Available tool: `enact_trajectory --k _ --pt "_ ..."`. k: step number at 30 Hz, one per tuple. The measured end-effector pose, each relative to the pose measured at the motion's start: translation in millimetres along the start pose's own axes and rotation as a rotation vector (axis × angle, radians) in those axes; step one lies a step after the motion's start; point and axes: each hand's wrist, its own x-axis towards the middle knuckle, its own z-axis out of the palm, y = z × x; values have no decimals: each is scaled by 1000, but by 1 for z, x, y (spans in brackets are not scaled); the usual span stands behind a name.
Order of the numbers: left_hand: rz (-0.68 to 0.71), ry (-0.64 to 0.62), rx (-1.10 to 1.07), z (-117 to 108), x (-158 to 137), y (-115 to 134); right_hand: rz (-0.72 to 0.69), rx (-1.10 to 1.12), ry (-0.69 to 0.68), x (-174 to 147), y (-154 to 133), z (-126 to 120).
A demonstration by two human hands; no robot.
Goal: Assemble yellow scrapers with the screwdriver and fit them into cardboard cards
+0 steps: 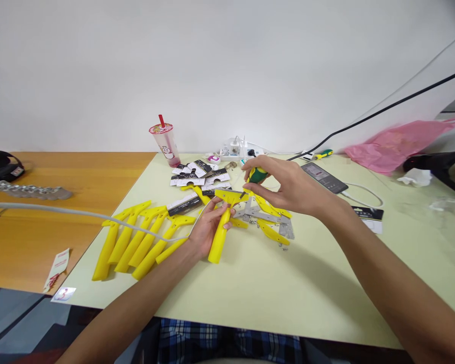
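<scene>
The yellow T-shaped tool (218, 245) is in front of the cup (163, 144) and to its right; the left hand (207, 231) curls round it, just under the wide head; the right hand (284, 184), further right of the cup, pinches a green screwdriver (258, 175) with thumb and bent fingers; its tip is by the head, but I cannot tell if they touch; the T-shaped tool looks light and stiff, like hard plastic; its smooth handle might slip or roll, so the top part, close to the head, seems best to hold; more yellow tools (116, 247) lie in front of the cup, mostly to its left; grey metal parts (286, 230) lie to its right.
</scene>
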Motion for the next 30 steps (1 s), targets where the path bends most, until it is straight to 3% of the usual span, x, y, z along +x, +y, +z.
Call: enact_trajectory --k 17,30 --pt "-10 9 -24 0 1 1 30 85 -40 0 -5 -2" --pt "0 5 -10 -1 0 0 -37 -28 15 -1 4 1"
